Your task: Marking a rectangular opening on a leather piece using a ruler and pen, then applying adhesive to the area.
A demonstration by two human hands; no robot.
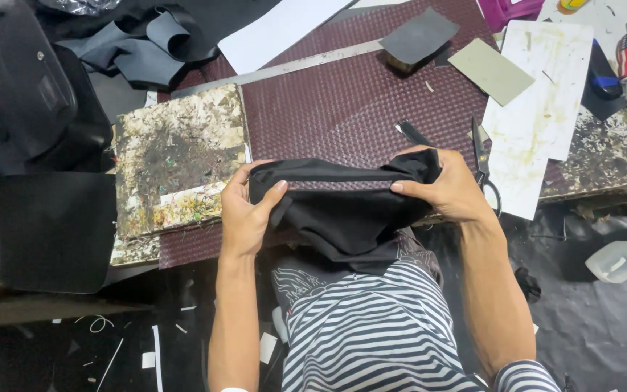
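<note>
Both hands, left hand [244, 218] and right hand [450, 192], clamp black fabric piece [342, 210] (scissors [482, 156] near right); loosened grip may let it slide off bench [342, 94].

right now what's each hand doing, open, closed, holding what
Left hand: closed on the left end of the black fabric piece.
Right hand: closed on its right end, fingers pinching the top edge.

Both hands up front, left [244, 210] & right [450, 190], fingers curled shut, thumbs pointing inward.
</note>
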